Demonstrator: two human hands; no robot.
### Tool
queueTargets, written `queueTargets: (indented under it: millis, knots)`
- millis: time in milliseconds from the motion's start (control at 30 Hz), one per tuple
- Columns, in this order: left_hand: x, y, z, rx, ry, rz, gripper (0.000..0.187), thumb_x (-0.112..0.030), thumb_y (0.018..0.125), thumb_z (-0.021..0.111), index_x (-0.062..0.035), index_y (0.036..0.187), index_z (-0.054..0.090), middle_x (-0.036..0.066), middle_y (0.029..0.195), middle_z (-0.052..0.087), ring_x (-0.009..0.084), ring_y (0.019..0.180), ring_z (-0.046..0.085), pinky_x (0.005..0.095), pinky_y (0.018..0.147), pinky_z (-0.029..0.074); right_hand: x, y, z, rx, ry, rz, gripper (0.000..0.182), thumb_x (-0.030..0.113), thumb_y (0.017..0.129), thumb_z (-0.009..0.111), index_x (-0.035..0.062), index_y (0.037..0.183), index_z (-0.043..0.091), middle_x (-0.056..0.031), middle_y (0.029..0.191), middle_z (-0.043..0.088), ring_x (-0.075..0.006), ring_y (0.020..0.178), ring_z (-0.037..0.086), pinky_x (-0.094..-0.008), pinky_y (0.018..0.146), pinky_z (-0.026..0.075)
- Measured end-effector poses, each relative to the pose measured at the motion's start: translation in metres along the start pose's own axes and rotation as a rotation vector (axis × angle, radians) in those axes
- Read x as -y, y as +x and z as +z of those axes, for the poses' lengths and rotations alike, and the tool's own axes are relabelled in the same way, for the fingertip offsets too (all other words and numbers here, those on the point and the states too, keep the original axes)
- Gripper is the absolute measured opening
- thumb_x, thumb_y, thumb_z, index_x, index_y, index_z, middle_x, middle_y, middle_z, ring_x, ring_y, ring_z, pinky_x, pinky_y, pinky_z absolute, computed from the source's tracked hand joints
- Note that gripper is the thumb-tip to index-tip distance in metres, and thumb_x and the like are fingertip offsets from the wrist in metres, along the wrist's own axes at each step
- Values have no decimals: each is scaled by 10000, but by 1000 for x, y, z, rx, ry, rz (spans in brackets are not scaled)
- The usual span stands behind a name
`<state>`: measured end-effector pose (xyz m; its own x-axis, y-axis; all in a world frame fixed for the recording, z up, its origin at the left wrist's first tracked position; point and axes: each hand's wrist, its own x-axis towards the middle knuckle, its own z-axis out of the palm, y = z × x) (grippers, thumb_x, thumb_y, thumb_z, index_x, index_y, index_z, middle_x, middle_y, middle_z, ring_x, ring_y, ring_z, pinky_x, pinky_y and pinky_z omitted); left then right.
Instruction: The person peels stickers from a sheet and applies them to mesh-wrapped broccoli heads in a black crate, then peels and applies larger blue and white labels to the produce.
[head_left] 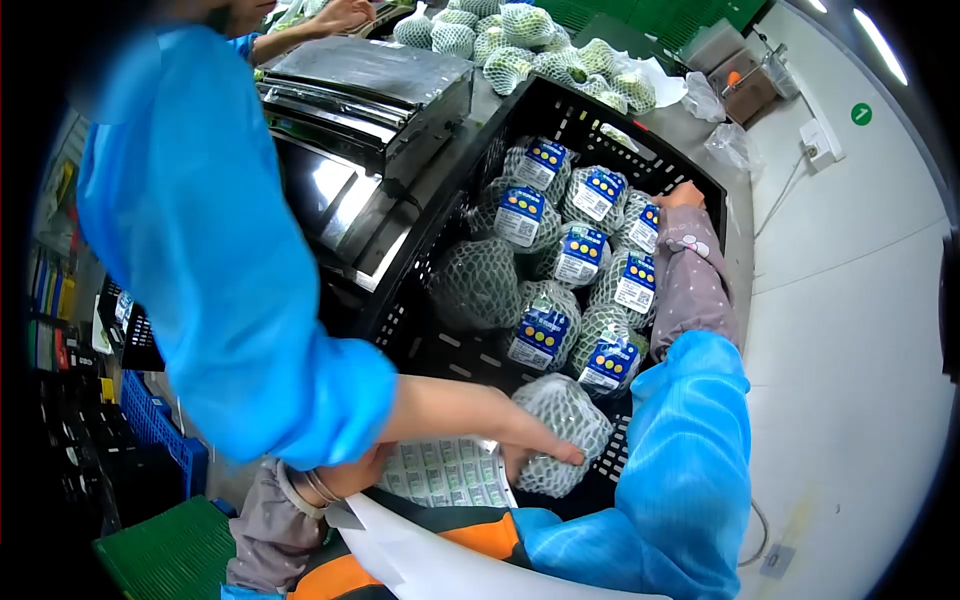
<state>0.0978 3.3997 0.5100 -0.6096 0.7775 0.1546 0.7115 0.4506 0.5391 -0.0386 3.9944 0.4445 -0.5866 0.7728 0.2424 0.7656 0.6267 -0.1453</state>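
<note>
My right hand [682, 195] reaches to the back right of a black crate [455, 190]. Its fingers are curled against a labelled, net-wrapped round vegetable [641, 222], and what they hold is hidden. Lower left, my left hand [355, 474] is closed on the edge of a sheet of labels [448, 472], partly covered by a co-worker's arm. Several round vegetables in white foam nets with blue labels [582, 253] sit in the crate. An unlabelled netted one [478, 285] lies at its left. A co-worker's hand [535, 435] touches another unlabelled netted vegetable [562, 432] at the near end.
The co-worker's blue sleeve [215, 250] crosses the left side. Beyond the crate stand a metal machine [370, 95] and a pile of netted vegetables [505, 45]. Loose white paper [470, 570] hangs at my front. A white wall [850, 350] bounds the right.
</note>
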Motion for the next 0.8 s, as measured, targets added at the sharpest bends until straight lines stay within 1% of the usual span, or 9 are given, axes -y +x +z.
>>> queueTargets:
  millis: [67, 200, 333, 467, 567, 633, 667, 733, 800]
  knots:
    - [-3, 8, -13, 105, 146, 27, 458, -59, 731, 610, -104, 1185, 560, 162, 1145, 566, 365, 1043, 540, 445, 936, 411, -1, -17, -39, -27, -55, -52, 256, 200, 644, 740, 46, 841, 682, -143, 828, 673, -341, 819, 646, -416, 716, 518]
    - [-9, 26, -28, 213, -15, -35, 101, -144, 781, 597, -59, 816, 640, 148, 680, 613, 347, 652, 586, 450, 670, 436, 17, -47, -91, 179, 694, -106, 156, 121, 730, 662, 68, 874, 686, -72, 740, 665, -148, 565, 638, -259, 525, 495]
    - [-21, 20, -40, 187, -163, 13, 95, -153, 804, 584, -66, 776, 611, 146, 635, 585, 331, 611, 583, 407, 530, 446, 49, -165, -215, 321, 1247, -366, 156, 119, 807, 650, 7, 915, 645, -16, 701, 614, -67, 540, 538, -201, 487, 418]
    - [-48, 20, -74, 56, -144, 99, 120, -143, 823, 577, -61, 736, 570, 138, 612, 567, 326, 589, 575, 398, 516, 434, 48, -281, -304, 699, 1141, -736, 225, 61, 763, 681, -12, 971, 633, -32, 754, 638, -72, 617, 581, -224, 538, 471]
    - [-59, 18, -86, -52, -120, 202, 132, -126, 824, 581, -50, 721, 550, 137, 595, 548, 333, 569, 562, 395, 494, 417, 69, -343, -328, 533, 732, -987, 547, 269, 681, 781, 68, 1138, 558, -96, 844, 644, -172, 630, 625, -258, 571, 482]
    - [-62, 18, -89, -113, -160, 255, 144, -121, 823, 581, -45, 706, 544, 135, 578, 539, 332, 547, 554, 397, 480, 410, 77, -365, -311, 480, 771, -1059, 440, 219, 715, 750, 58, 1088, 579, -117, 837, 645, -235, 646, 630, -287, 595, 488]
    - [-64, 14, -97, 37, -136, 197, 94, -144, 818, 597, -51, 814, 586, 152, 700, 580, 343, 678, 582, 392, 577, 443, 76, -369, -301, 543, 825, -1041, 371, 182, 732, 729, 50, 1051, 594, -122, 824, 645, -255, 657, 631, -293, 604, 488]
    - [-72, 13, -111, -166, -175, 312, 193, -158, 815, 612, -37, 963, 586, 171, 862, 590, 351, 837, 574, 390, 706, 448, 70, -375, -302, 528, 875, -1014, 199, 72, 754, 678, 22, 942, 638, -123, 787, 652, -254, 672, 639, -292, 617, 492]
    - [-80, 1, -142, -112, -423, 406, 385, -169, 803, 643, 7, 1127, 530, 195, 1045, 564, 353, 1034, 518, 380, 864, 414, 36, -366, -312, 361, 921, -761, 169, 43, 737, 691, 17, 903, 665, -96, 775, 664, -136, 682, 627, -258, 618, 489]
